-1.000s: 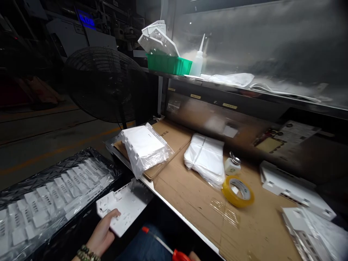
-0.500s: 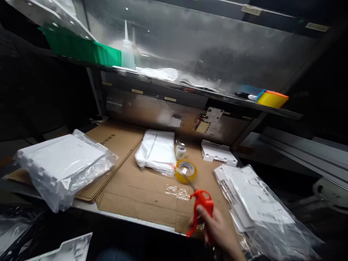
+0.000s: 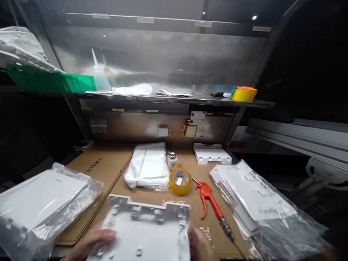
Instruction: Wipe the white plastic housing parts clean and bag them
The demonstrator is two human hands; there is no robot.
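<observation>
A white plastic housing panel, its inner side with clips and posts facing me, is held up at the near edge of the bench. My left hand grips its left edge, thumb on the inner face. On its right edge my right hand is closed, most fingers hidden behind the panel. To the right lies a red air blow gun on the cardboard, its hose running toward me. Beyond the panel sit a roll of yellow tape and a small white pump bottle.
Bagged white panels lie at left and right. A stack of white plastic bags and a white housing stand farther back. Across the rear runs a metal shelf carrying a green bin and a squeeze bottle.
The red air blow gun, earlier in my right hand, now rests on the cardboard. Both hands now hold the white panel, and the camera view has turned and levelled.
</observation>
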